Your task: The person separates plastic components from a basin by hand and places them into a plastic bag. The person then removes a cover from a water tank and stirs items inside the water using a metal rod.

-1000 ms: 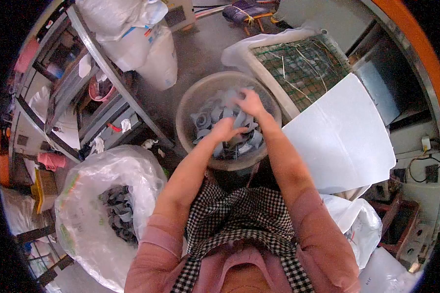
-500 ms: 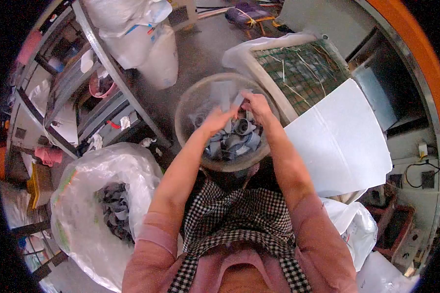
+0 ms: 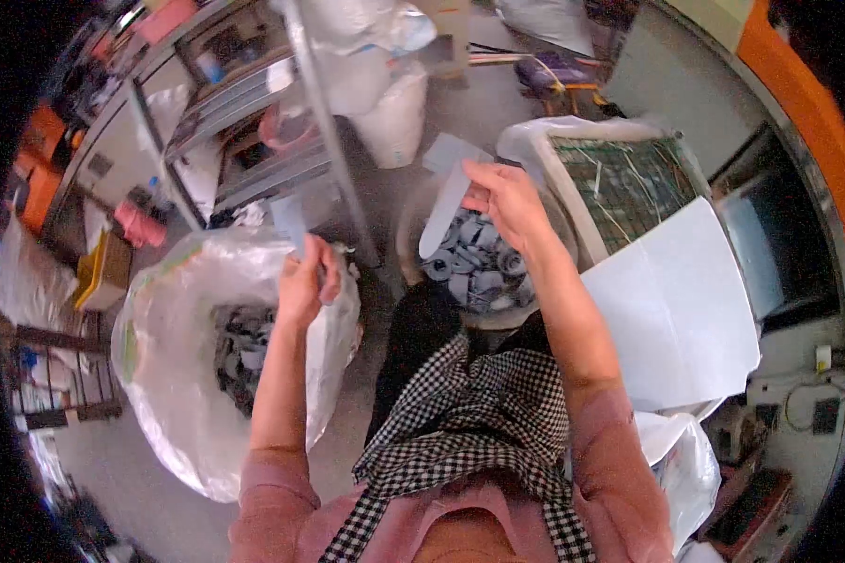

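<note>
My left hand (image 3: 308, 281) is over the right side of a clear plastic bag (image 3: 164, 403), closed on a flat grey plastic piece (image 3: 288, 220) that sticks up from its fingers. Dark grey pieces (image 3: 242, 361) lie inside the bag. Above a round tub (image 3: 407, 239), my right hand (image 3: 505, 199) pinches a long pale grey plastic strip (image 3: 444, 214) with a rounded lower end. Grey plastic pieces (image 3: 479, 265), some ring-shaped, fill the tub. Another flat pale piece (image 3: 453, 152) shows behind the strip; whether it is held I cannot tell.
A white board (image 3: 676, 300) leans at my right, beside a white-framed box with green netting (image 3: 620, 183). Ahead stand full white sacks (image 3: 390, 113). A metal rack (image 3: 324, 122) rises at the left, near a yellow bin (image 3: 103, 272). A white bag (image 3: 681, 464) lies at lower right.
My left hand has moved left, out of the tub to over the bag, carrying a grey piece. My right hand has lifted with the strip. The view has turned left.
</note>
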The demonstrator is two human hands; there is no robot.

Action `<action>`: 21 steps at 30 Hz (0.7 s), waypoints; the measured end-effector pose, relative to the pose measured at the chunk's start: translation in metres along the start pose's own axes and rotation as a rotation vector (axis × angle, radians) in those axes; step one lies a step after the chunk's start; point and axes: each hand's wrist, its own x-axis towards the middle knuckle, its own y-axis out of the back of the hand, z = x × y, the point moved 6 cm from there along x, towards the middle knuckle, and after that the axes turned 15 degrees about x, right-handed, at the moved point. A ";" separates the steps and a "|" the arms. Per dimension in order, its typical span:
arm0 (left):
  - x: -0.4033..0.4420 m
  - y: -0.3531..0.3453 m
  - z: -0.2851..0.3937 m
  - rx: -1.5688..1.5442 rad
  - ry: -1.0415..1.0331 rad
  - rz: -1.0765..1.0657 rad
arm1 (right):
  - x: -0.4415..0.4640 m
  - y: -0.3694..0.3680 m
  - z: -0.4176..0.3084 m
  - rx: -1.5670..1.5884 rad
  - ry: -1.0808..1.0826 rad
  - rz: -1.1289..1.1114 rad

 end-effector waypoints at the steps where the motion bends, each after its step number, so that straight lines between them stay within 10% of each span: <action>1: -0.010 0.001 0.000 0.101 -0.039 0.009 | -0.007 -0.019 0.003 -0.048 -0.027 -0.044; 21: -0.112 0.011 0.029 -0.290 -0.165 0.089 | -0.026 -0.175 0.111 -0.164 -0.307 -0.389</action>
